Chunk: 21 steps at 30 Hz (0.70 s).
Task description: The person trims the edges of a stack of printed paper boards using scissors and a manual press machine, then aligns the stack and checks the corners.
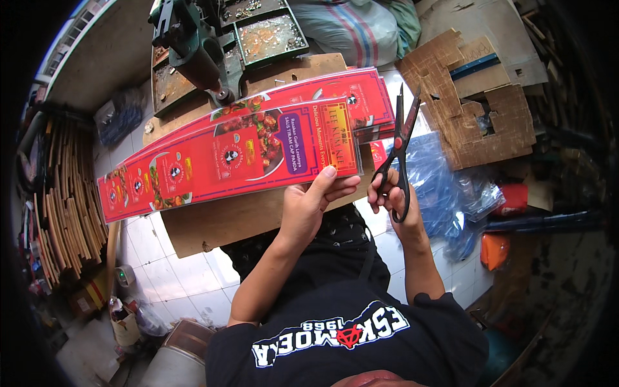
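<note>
My left hand (307,205) grips the near right corner of a long red printed strip (203,158), its thumb on top and the fingers beneath. The strip looks glossy, with food pictures, and stretches away to the left above a wooden board. In my right hand (396,203) is a pair of black scissors (401,138), my fingers through the handle loops. Their blades point away from me and stand a little apart, to the right of the strip's end. More red printed strips (371,97) lie behind the held one, partly covered by it.
A green metal press (200,61) stands at the far side of the wooden board (187,235). Behind it are trays (271,35) of small metal parts. Clear plastic bags (438,193) and torn cardboard (464,97) lie on the right. Stacked brown strips (71,206) fill the left side.
</note>
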### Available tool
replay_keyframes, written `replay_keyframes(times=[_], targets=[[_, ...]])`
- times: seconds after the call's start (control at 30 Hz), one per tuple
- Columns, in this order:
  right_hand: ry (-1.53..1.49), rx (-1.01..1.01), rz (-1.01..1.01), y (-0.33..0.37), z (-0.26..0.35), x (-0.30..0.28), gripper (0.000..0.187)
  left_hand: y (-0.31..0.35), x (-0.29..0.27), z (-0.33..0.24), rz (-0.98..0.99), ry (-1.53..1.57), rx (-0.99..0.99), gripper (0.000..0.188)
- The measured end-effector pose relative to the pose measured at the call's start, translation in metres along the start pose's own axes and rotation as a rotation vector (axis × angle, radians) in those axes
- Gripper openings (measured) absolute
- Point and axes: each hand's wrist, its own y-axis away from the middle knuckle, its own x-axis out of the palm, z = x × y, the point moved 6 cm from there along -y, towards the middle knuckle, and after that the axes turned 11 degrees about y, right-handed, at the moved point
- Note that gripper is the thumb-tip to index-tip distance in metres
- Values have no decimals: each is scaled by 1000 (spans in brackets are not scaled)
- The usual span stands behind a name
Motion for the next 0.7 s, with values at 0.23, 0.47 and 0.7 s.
replay_keyframes(times=[0.23, 0.47, 0.7], targets=[[397, 187, 202, 52, -12, 20, 65, -6, -7, 1, -21, -29, 46, 29], [478, 155, 188, 55, -8, 35, 61, -8, -7, 0, -44, -54, 65, 29], [539, 138, 141, 51, -10, 36, 61, -8, -9, 2, -48, -62, 90, 30]])
